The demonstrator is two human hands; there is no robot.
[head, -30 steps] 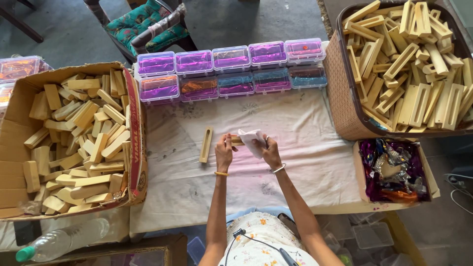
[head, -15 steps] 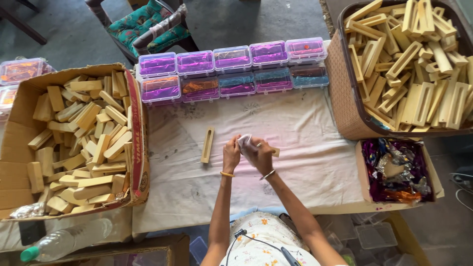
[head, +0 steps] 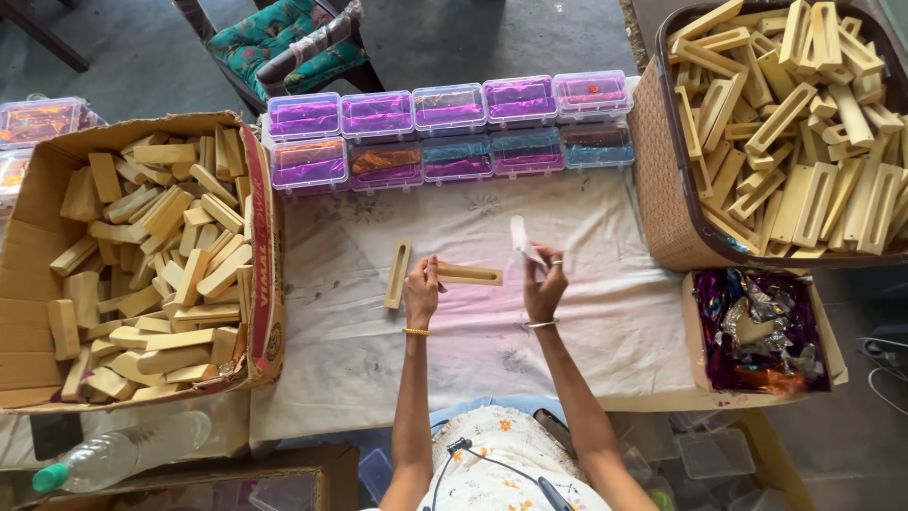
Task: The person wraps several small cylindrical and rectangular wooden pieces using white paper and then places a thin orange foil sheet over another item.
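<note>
Right hand [head: 546,282] half-hiding pale wrapper [head: 520,237]

Soft, even daylight falls on my table [head: 615,322], bright without hard shadows. Beyond my left hand [head: 421,293], the clear purple boxes [head: 445,128] catch small glints. Everything looks sharp; the edges bend slightly outward.

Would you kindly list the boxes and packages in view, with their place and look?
Cardboard box: left, brown, open, full of wooden blocks.
Plastic cases: table's far edge, two rows, clear, purple foil inside.
Wicker basket: right, brown.
Small carton: lower right, shiny wrappers.
Bottle: lower left, clear, green cap.
</note>
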